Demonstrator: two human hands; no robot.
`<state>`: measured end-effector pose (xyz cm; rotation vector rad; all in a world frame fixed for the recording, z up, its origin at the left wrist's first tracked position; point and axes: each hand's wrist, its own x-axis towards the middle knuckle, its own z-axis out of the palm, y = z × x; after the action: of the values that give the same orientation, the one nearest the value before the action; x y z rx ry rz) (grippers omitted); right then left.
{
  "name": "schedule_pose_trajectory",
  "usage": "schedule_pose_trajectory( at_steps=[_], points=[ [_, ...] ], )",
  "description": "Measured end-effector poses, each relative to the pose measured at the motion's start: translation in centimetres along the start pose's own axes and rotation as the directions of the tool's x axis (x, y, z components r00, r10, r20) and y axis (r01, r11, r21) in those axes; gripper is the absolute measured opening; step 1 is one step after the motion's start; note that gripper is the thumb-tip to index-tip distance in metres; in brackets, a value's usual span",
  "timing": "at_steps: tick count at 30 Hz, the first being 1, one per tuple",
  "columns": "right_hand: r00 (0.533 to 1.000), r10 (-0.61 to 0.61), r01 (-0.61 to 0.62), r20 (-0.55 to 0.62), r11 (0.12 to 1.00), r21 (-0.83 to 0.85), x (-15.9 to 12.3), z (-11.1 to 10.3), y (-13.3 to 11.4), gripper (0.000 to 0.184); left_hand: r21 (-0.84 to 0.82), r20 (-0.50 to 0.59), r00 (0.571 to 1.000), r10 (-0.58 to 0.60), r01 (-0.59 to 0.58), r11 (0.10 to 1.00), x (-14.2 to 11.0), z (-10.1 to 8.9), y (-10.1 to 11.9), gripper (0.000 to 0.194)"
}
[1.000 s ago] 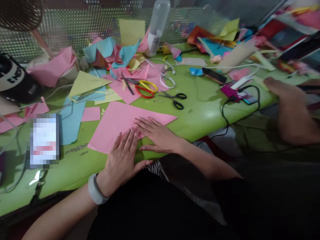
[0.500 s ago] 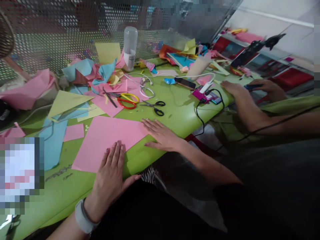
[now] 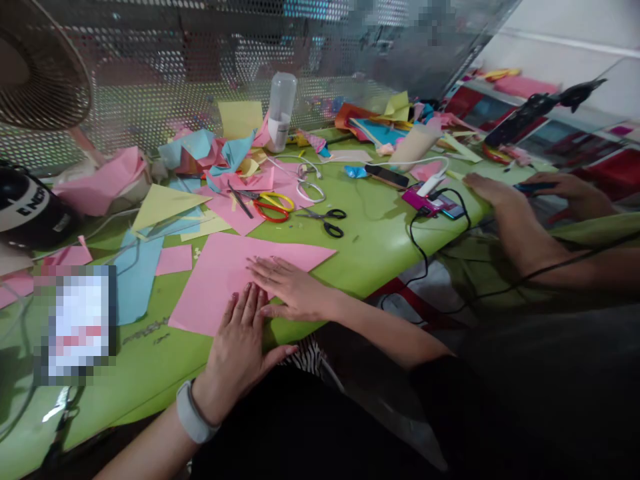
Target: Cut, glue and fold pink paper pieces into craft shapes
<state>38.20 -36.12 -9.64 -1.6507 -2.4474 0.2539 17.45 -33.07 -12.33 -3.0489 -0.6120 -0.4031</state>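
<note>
A sheet of pink paper [image 3: 215, 280] lies flat near the front edge of the green table [image 3: 360, 260]. My left hand [image 3: 240, 333] rests flat on its near edge, fingers stretched out, with a grey band on the wrist. Beside it my right hand [image 3: 290, 287] lies flat across the sheet, its fingers pointing left and slightly apart. The hands almost touch, and neither grips anything. Just beyond the sheet are black-handled scissors [image 3: 327, 220] and another pair with red and yellow handles [image 3: 273, 205].
Blue paper [image 3: 140, 277] and a blurred-out screen [image 3: 83, 323] are on the left. Crumpled coloured paper [image 3: 215, 153], a clear bottle [image 3: 283, 110] and a fan [image 3: 35, 67] stand behind. Rightward are a magenta device [image 3: 423, 200] with cables and another person's hand [image 3: 493, 189].
My right hand has slid left across the pink paper from its right corner, toward my left hand. My left hand stays at the near edge. The camera view has shifted slightly left.
</note>
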Motion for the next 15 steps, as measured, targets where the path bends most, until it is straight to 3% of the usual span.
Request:
schedule_pose_trajectory(
  at_steps=[4,15],
  points=[
    [0.998,-0.021,0.020,0.065,0.999,0.026,0.5,1.0,0.4,0.090,0.005,-0.001,1.000,0.000,0.000,1.000,-0.2,0.0,0.0,0.107],
    [0.968,0.230,-0.231,0.098,0.973,0.001,-3.9,-0.2,4.4,0.098,-0.038,0.011,0.999,0.046,-0.046,0.998,-0.3,-0.8,-0.8,0.113]
  ],
)
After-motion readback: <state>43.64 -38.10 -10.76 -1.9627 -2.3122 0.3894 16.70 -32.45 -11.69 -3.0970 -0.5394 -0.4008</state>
